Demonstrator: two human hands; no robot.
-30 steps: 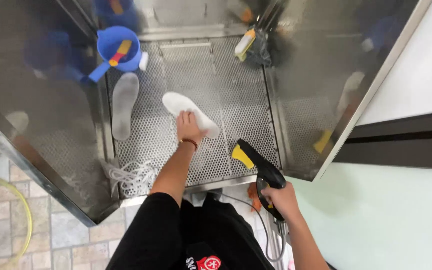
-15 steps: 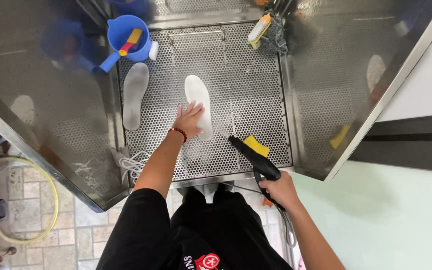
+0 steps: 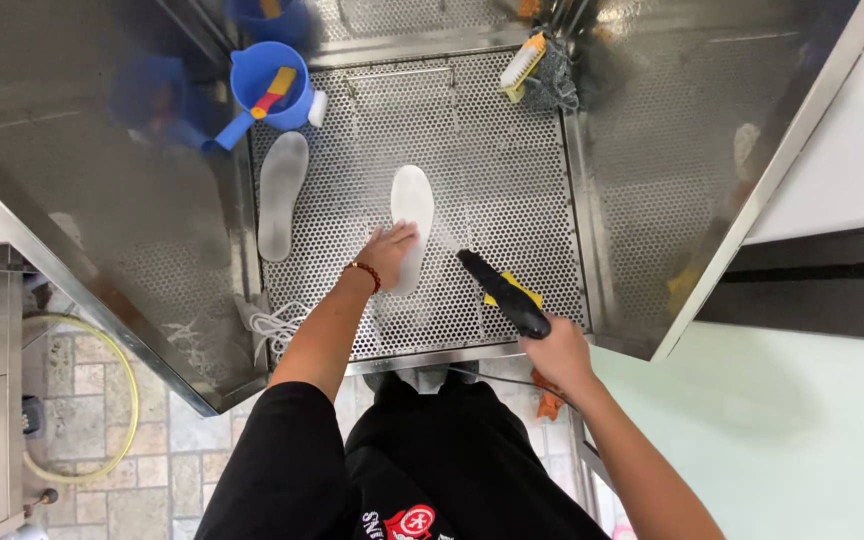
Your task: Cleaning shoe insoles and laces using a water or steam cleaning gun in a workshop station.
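White insole (image 3: 412, 215) was laid flat near the middle of the perforated steel surface (image 3: 512, 180), long axis running away from the person. Left hand (image 3: 388, 252) was pressed palm-down on the near end of that insole, fingers spread flat, grip released, nothing clasped; a red bead bracelet (image 3: 363, 273) was seen at the wrist. Right hand (image 3: 556, 352) was clenched around the handle of a black spray gun (image 3: 502, 294), nozzle angled up-left toward the insole, tip just beside it, not touching. A yellow part (image 3: 512, 290) was visible under the gun barrel; what it was could not be told. A second, grey insole (image 3: 282, 195) was laid flat at the left edge of the surface, well apart from the white one. A blue scoop cup (image 3: 267, 85) holding a red-and-yellow tool was stood at the far-left corner. A yellow-backed scrub brush (image 3: 522, 65) was rested at the far edge, beside a dark mesh bundle (image 3: 554, 85). White laces (image 3: 277, 325) were bunched at the near-left corner. A yellow hose (image 3: 117, 400) was looped on the tiled floor (image 3: 152, 460), left.
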